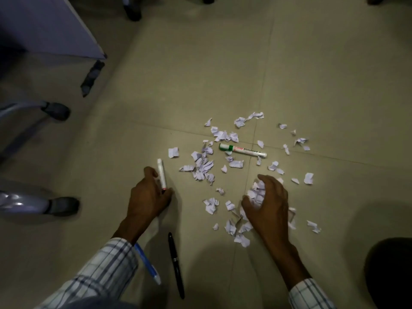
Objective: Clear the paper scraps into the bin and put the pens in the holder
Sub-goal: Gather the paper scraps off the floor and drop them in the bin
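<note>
Left hand [148,198]: low over the floor, fingers [151,171] curled around the lower end of a white marker with a red band [162,174]; the marker's upper end sticks out past the hand, pointing away from the person.
Right hand [266,204]: cupped, fingers bent and closed over a bunch of crumpled paper [256,192], which shows white between thumb and fingers.
Paper scraps [204,166]: many small white crumpled pieces scattered on the floor, thickest between the two hands and just beyond them; more lie under and around the right hand, and a few strays sit off to the right.
Green whiteboard marker [242,150]: lying flat among the scraps, beyond the right hand, green cap end to the left.
Black pen [176,265]: lying on the floor between the two forearms, near the person, apart from the scraps.
Blue pen [147,263]: lying on the floor just beside the left sleeve [100,273], its upper end partly hidden by the cuff, clear tip toward the person.
Sleeves: both checked, white with dark lines.
Floor [312,63]: pale tiles with visible joints, dimly lit.
Chair legs [55,111]: metal with dark feet, at the left edge, well apart from the scraps.
Bin and holder: cannot tell where they are.
</note>
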The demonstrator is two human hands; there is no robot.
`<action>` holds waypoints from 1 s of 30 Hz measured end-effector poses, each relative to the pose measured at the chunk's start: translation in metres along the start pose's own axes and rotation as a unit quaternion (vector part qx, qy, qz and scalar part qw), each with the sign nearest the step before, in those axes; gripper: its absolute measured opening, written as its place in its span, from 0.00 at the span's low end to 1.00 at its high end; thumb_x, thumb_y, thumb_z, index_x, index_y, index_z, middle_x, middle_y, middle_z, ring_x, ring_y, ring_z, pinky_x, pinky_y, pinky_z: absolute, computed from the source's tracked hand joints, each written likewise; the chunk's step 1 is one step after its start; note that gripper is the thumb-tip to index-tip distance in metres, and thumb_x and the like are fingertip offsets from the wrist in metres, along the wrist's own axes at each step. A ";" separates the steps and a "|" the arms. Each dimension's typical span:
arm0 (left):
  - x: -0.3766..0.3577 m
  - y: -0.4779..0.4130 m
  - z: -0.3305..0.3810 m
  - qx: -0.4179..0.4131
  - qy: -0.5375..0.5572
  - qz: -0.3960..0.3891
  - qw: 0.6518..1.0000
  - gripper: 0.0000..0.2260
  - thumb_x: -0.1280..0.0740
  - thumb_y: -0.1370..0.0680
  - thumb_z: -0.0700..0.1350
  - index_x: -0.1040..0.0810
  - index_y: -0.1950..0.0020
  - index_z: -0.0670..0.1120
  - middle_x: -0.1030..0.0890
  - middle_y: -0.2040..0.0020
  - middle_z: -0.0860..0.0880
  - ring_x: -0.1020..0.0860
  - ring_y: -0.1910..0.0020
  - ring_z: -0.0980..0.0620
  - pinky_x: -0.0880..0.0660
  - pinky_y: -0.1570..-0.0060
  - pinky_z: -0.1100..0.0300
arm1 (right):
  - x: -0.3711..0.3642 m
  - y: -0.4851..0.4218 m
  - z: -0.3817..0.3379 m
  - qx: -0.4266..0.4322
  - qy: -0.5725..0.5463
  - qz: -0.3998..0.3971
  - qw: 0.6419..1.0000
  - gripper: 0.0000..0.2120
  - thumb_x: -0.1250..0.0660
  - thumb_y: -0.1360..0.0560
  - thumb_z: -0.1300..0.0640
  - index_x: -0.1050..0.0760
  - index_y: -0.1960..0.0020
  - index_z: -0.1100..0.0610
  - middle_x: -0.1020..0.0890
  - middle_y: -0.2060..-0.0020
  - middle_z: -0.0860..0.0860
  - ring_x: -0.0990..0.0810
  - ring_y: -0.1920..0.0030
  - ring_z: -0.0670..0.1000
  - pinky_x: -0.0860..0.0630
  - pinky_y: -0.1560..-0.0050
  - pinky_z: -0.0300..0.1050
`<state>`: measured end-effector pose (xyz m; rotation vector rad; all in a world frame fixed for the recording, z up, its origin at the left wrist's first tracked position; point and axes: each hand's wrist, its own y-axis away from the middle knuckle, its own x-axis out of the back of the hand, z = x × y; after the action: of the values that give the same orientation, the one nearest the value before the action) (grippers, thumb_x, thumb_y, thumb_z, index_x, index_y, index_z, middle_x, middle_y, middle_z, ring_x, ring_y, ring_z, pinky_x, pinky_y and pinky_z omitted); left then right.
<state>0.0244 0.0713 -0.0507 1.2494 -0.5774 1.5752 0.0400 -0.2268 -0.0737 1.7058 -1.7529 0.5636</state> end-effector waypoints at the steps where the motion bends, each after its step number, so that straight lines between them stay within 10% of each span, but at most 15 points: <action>1: 0.002 -0.002 0.002 -0.002 -0.010 0.004 1.000 0.24 0.26 0.30 0.52 0.35 0.41 0.47 0.21 0.61 0.49 0.25 0.67 0.49 0.36 0.69 0.59 | -0.004 -0.002 -0.003 0.006 0.008 -0.002 1.000 0.33 0.31 0.33 0.45 0.27 0.32 0.57 0.24 0.35 0.57 0.27 0.34 0.58 0.37 0.32 0.46; 11: -0.001 -0.061 0.036 -0.154 -0.026 0.016 0.988 0.30 0.26 0.30 0.52 0.30 0.33 0.41 0.29 0.38 0.40 0.29 0.42 0.39 0.30 0.45 0.51 | -0.009 -0.009 -0.019 0.007 0.025 -0.008 1.000 0.31 0.27 0.32 0.47 0.27 0.32 0.57 0.24 0.34 0.57 0.27 0.33 0.59 0.33 0.31 0.53; 23: -0.045 -0.021 0.077 -0.204 -0.002 -0.026 0.979 0.20 0.32 0.24 0.48 0.27 0.33 0.47 0.28 0.38 0.44 0.28 0.41 0.45 0.29 0.45 0.58 | -0.018 -0.008 -0.020 0.052 -0.004 -0.110 0.993 0.30 0.29 0.30 0.50 0.29 0.31 0.56 0.25 0.34 0.55 0.28 0.33 0.56 0.40 0.34 0.38; 30: -0.020 -0.052 0.086 -0.222 0.012 0.014 0.975 0.25 0.36 0.25 0.56 0.29 0.31 0.47 0.29 0.34 0.43 0.30 0.37 0.44 0.27 0.45 0.53 | 0.022 -0.030 -0.016 0.058 -0.029 0.042 0.997 0.22 0.26 0.30 0.57 0.24 0.37 0.56 0.22 0.41 0.52 0.24 0.41 0.52 0.28 0.43 0.42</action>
<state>0.1080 0.0122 -0.0495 0.8867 -0.8797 1.3829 0.0728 -0.2338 -0.0509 1.7492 -1.8716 0.6710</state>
